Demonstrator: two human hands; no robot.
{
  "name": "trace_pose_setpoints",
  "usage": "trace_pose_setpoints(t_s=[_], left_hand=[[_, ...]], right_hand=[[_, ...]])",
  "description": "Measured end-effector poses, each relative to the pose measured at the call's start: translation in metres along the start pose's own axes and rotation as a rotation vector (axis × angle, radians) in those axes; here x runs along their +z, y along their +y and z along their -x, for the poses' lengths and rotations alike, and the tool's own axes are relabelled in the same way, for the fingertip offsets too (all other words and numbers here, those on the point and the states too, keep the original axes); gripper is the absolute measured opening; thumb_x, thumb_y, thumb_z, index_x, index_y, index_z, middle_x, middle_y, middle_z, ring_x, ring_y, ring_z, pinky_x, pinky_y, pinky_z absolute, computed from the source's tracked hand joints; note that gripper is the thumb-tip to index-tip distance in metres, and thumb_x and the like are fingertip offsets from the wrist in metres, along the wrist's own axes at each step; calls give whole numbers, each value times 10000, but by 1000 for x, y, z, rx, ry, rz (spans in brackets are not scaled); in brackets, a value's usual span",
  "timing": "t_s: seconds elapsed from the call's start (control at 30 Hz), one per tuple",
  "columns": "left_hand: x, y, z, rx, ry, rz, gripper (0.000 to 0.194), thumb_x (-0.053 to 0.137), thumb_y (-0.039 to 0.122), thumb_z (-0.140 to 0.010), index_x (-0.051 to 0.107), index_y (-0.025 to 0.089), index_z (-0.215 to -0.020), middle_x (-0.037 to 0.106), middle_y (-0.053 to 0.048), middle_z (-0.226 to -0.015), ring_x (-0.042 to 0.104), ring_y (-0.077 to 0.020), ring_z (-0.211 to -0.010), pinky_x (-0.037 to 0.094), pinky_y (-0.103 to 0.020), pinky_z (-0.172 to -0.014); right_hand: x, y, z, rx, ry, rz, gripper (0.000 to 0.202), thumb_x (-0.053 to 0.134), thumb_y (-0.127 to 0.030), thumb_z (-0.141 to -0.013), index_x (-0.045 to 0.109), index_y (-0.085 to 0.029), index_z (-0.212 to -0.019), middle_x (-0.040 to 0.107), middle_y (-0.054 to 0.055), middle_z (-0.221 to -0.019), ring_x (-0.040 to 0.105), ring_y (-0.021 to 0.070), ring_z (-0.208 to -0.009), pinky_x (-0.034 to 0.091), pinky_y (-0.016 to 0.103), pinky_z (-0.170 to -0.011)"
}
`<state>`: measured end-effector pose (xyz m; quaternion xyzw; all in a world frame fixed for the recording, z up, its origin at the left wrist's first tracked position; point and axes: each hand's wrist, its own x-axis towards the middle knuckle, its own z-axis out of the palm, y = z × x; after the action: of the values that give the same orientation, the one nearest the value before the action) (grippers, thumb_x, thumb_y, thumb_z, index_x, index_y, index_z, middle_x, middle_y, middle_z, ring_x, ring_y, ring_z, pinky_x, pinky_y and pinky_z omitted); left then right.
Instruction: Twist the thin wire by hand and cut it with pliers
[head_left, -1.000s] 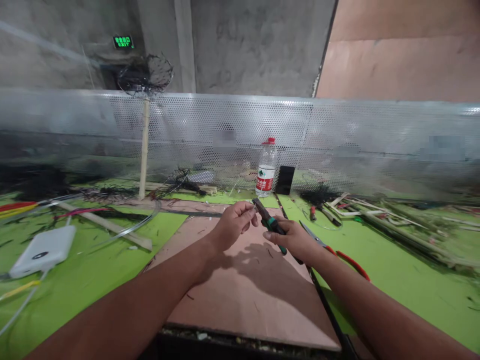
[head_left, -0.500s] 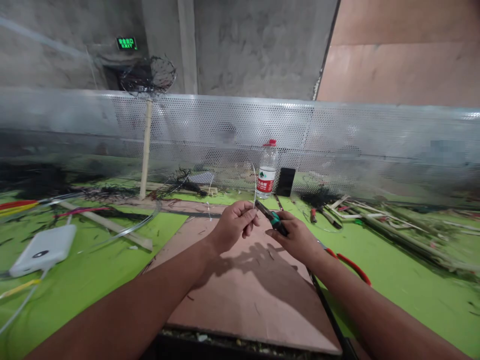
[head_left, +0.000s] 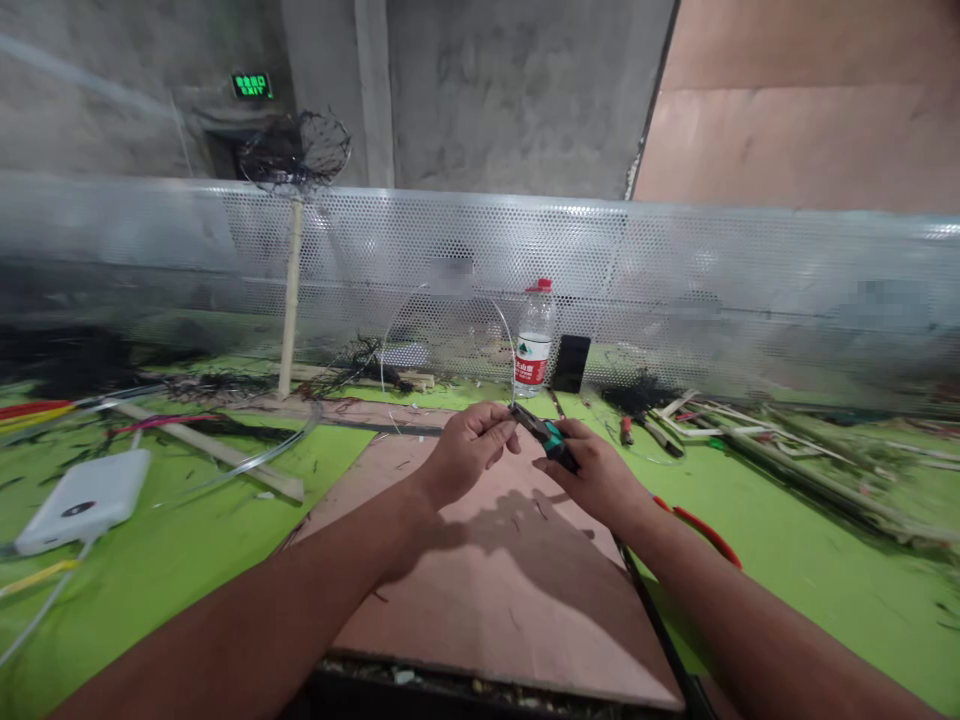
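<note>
At the frame's centre, our left hand pinched a thin wire and our right hand gripped pliers, their nose at the pinched end. The wire arched leftward, apparently unclosed; whether that end was finished, we couldn't tell.

My bare left forearm slants in from the near left, my bare right forearm from the near right, and the two converge toward the middle. My left hand is closed in a pinch, thumb against the index finger, the other fingers curled beneath. My right hand sits just beside it to the right, slightly nearer, fingers curled in a grip, thumb pointing left. My hands stand apart.
</note>
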<state>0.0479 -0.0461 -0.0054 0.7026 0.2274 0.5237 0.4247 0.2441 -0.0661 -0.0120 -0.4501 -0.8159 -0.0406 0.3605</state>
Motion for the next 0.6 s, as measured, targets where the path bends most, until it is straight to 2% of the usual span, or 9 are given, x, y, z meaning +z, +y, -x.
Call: trace_pose_setpoints(t_s=[0.2, 0.4, 0.6], left_hand=[[-2, 1, 0, 32, 16, -171, 250, 485, 351, -855, 555, 147, -728, 530, 18, -619, 345, -42, -459, 272, -193, -458], [-5, 7, 0, 120, 92, -509, 206, 459, 256, -851, 574, 159, -709, 573, 4, -657, 484, -89, -599, 350, -207, -581], [-8, 2, -2, 191, 130, -763, 159, 454, 189, -835, 581, 187, -739, 583, -1, -642, 528, -121, -623, 340, -219, -606]], right_hand=[[0, 0, 1, -3, 12, 50, 229, 582, -330, -787, 585, -175, -619, 578, 86, -1056, 595, 191, -865, 456, 294, -770], [1, -2, 2, 13, -4, 115, 218, 566, -333, -797, 596, -172, -654, 582, 87, -992, 586, 190, -826, 440, 293, -748], [4, -7, 4, 100, -48, 171, 246, 530, -372, -820, 578, -176, -680, 574, 80, -903, 573, 177, -730, 404, 288, -662]])
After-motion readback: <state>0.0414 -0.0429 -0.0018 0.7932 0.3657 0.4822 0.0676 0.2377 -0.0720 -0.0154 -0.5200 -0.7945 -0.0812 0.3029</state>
